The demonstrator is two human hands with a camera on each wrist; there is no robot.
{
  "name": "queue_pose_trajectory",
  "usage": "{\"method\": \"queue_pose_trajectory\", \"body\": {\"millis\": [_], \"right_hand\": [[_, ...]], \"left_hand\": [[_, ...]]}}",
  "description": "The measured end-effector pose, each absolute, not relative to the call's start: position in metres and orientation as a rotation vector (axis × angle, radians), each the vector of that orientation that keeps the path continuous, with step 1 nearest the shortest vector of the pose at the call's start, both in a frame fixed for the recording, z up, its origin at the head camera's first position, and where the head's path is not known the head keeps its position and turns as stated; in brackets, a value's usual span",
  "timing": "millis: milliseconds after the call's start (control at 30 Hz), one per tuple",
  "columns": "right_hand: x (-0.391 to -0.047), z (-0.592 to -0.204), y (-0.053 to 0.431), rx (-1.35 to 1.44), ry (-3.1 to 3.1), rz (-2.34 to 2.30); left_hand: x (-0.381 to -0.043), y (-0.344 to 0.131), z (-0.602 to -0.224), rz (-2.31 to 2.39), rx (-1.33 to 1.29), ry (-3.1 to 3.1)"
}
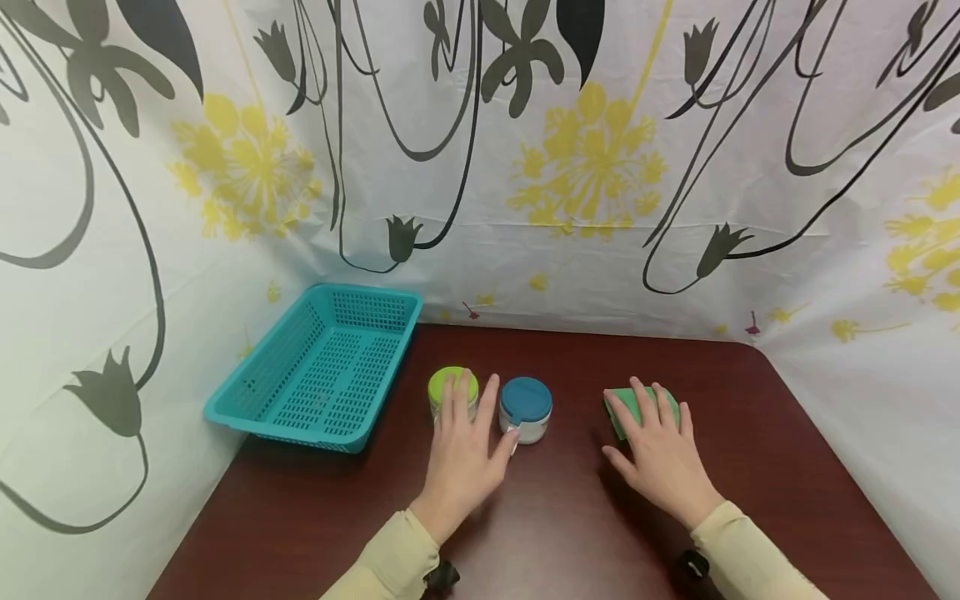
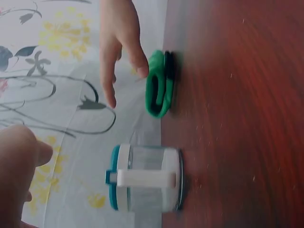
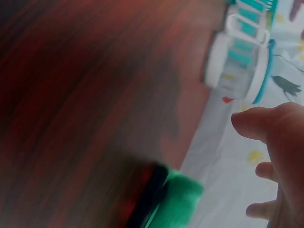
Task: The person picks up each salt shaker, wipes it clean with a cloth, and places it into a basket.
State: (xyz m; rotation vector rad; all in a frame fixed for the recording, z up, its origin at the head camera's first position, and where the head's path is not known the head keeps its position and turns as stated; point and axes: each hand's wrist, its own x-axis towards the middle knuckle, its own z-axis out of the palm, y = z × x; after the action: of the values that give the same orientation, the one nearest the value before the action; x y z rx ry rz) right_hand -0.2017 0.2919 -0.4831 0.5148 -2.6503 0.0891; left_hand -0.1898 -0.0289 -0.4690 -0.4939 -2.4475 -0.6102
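On my feed, the left hand (image 1: 461,467), fingers loosely spread, is over the lime-lidded jar (image 1: 437,387) near the table's (image 1: 577,367) far edge; the right hand (image 1: 663,458), splayed, empty, above the green cloth (image 1: 628,402) toward the far-right corner

The bench (image 1: 555,521) carries a basket (image 1: 337,367) (turquoise, slotted) at ten o'clock, lime-lidded jar (image 1: 437,389) and blue-lidded jar (image 1: 527,400) toward eleven, green cloth (image 1: 632,406) at two.
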Motion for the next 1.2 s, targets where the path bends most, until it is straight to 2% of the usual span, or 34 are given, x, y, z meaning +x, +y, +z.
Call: {"method": "queue_pose_trajectory", "body": {"millis": [433, 700, 1200], "right_hand": [[-0.210, -0.487, 0.348, 0.731, -2.594, -0.159], [-0.220, -0.485, 0.352, 0.948, -2.531, -0.246], [-0.237, -0.499, 0.355, 1.088, -2.483, -0.383]], "left_hand": [[-0.179, -0.010, -0.474, -0.990, -0.548, -2.373], [-0.178, -0.007, -0.483, -1.292, -0.372, -2.454], [-0.196, 0.000, -0.490, -1.993, 0.030, -2.443]]}}
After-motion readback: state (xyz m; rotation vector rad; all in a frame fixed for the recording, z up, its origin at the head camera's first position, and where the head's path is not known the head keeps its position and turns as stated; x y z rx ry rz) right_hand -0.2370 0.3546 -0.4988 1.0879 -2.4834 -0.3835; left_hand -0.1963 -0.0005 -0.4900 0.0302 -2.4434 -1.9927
